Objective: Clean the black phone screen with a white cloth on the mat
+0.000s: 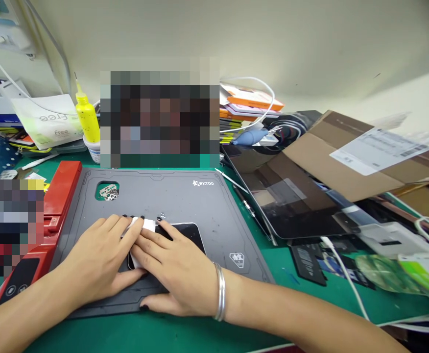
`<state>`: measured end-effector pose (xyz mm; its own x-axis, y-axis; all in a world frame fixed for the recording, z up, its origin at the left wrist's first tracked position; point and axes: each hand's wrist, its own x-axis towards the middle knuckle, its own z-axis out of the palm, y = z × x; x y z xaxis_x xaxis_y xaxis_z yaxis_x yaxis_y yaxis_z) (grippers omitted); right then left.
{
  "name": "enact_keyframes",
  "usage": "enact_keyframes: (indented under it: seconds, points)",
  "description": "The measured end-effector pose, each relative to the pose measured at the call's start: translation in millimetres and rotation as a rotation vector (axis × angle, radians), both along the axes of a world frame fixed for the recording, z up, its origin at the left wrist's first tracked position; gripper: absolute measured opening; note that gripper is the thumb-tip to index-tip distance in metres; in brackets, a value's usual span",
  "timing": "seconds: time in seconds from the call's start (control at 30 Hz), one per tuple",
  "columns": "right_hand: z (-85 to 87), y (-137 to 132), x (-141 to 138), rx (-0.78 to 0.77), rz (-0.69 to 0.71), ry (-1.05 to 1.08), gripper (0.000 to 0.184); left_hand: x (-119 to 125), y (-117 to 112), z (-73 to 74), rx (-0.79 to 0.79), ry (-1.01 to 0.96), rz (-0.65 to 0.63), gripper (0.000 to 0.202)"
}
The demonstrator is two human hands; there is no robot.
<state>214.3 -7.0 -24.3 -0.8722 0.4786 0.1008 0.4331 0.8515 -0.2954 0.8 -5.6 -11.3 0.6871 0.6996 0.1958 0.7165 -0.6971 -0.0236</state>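
A black phone (188, 234) lies flat on a grey work mat (185, 196). Both my hands rest on it. My left hand (97, 257) lies flat over the phone's left end, fingers stretched out, pressing a white cloth or sheet (145, 224). My right hand (174, 274), with a silver bracelet on the wrist, lies flat beside it, fingers extended onto the same white piece. Most of the phone's left half is hidden under my hands.
A red case (58, 196) lies along the mat's left edge. A yellow squeeze bottle (87, 117) stands behind the mat. To the right are a dark tablet (291, 201), a cardboard box (350, 157), white cables and cluttered small parts on the green table mat (163, 336).
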Motion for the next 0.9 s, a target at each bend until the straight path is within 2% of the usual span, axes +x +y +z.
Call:
enact_keyframes:
  seconds: [0.67,0.9]
  points:
    - [1.3,-5.7,2.1,0.162,-0.009,-0.056,0.075,-2.9,-0.2,-2.9,0.051,-0.016,-0.03,0.06]
    - [0.8,-6.7,2.0,0.055,-0.026,-0.04,0.076,-0.3,-0.4,-1.1,0.065,0.023,-0.037,0.06]
